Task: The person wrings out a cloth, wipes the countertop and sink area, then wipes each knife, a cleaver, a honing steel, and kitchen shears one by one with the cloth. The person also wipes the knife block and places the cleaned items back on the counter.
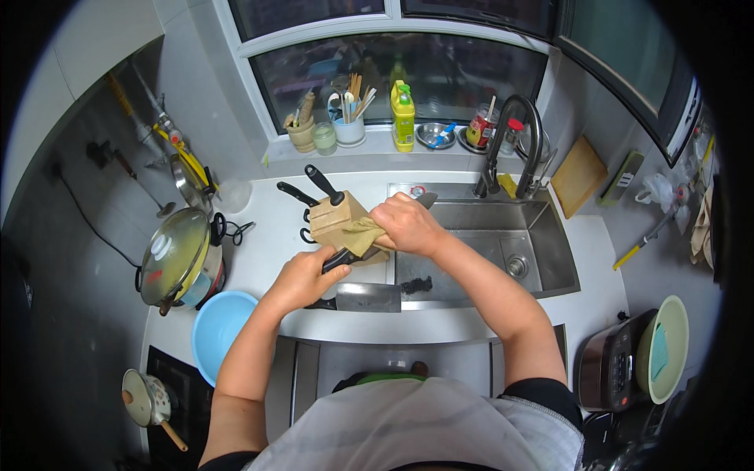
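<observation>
My left hand [303, 277] grips the black handle of a kitchen knife [339, 259], whose blade points up and to the right. Around that blade my right hand [406, 224] presses a folded yellow-green cloth [362, 234]; the blade's tip [427, 199] shows past my knuckles. Behind the cloth stands a wooden knife block [330, 219] with black-handled knives and the loops of scissors in it. A cleaver [369, 297] lies flat on the counter below my hands, its blade reaching the sink's edge.
To the right is a steel sink [471, 282] with a tall tap [533, 129] and a dark scrap inside. A blue basin [221, 329] and a lidded electric pot [177, 259] stand left. Bottles and utensil holders line the windowsill [377, 154]. A rice cooker [609, 359] sits right.
</observation>
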Available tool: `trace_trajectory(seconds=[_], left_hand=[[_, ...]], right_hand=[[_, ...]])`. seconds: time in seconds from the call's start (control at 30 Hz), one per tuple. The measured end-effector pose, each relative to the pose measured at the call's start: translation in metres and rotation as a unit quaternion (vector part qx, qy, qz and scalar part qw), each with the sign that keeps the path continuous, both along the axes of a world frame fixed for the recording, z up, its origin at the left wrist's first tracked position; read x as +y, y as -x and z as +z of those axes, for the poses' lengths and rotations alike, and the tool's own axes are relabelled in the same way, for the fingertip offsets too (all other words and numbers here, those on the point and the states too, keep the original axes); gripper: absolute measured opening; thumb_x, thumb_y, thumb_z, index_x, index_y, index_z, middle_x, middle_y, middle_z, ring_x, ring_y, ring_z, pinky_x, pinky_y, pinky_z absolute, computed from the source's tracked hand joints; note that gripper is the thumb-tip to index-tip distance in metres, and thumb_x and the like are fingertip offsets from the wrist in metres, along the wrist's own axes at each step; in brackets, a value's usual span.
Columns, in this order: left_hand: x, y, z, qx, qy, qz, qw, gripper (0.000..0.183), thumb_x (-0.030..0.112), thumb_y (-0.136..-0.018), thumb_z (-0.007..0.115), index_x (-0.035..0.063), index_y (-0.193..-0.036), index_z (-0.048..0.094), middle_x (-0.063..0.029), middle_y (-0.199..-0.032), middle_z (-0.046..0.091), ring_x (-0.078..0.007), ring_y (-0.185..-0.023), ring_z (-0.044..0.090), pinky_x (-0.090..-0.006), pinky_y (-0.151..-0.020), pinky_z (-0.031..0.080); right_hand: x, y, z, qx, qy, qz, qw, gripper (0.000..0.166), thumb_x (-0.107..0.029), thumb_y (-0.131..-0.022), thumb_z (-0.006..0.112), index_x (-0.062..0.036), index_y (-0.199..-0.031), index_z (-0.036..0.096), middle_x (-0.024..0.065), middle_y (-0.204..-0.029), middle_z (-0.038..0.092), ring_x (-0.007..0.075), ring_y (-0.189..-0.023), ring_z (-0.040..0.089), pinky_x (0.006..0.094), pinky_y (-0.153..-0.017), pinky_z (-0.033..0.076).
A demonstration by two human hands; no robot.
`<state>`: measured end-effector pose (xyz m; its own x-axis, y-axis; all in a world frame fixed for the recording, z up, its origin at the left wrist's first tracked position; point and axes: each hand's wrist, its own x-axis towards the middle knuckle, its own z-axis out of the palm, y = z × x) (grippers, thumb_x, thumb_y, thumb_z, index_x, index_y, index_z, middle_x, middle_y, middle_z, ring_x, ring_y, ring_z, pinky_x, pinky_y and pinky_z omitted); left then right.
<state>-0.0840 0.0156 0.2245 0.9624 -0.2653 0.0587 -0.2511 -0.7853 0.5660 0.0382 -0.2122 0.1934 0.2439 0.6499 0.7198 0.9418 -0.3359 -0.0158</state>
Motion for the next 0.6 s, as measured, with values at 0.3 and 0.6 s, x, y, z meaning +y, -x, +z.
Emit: trace_trajectory(seconds=[0.3, 0.6], left_hand=[[0.013, 0.017, -0.012, 0.055, 0.097, 0.044, 0.993, 0.03, 0.032, -0.088, 0.066, 0.0027, -0.086, 0.059, -0.0087, -0.057, 0.054, -0.0187, -0.053, 0.055, -0.0353, -0.052, 0.043], [-0.025, 0.01, -0.065, 0.11, 0.379, 0.143, 0.908, 0.023, 0.026, -0.095, 0.059, 0.0059, -0.085, 0.052, 0.0019, -0.054, 0.047, -0.0066, -0.04, 0.045, -0.0238, -0.039, 0.036]], right_hand=[[-0.082, -0.05, -0.007, 0.011, -0.056, -0.169, 0.984, 0.024, -0.026, -0.076, 0.069, -0.0068, -0.085, 0.057, 0.0113, -0.071, 0.06, 0.0312, -0.073, 0.06, 0.0407, -0.07, 0.049], [-0.034, -0.004, -0.064, 0.629, -0.67, 0.221, 0.327, 0.059, -0.055, -0.096, 0.038, -0.0116, -0.135, 0.044, 0.0117, -0.127, 0.055, 0.0311, -0.112, 0.056, 0.0544, -0.102, 0.042]])
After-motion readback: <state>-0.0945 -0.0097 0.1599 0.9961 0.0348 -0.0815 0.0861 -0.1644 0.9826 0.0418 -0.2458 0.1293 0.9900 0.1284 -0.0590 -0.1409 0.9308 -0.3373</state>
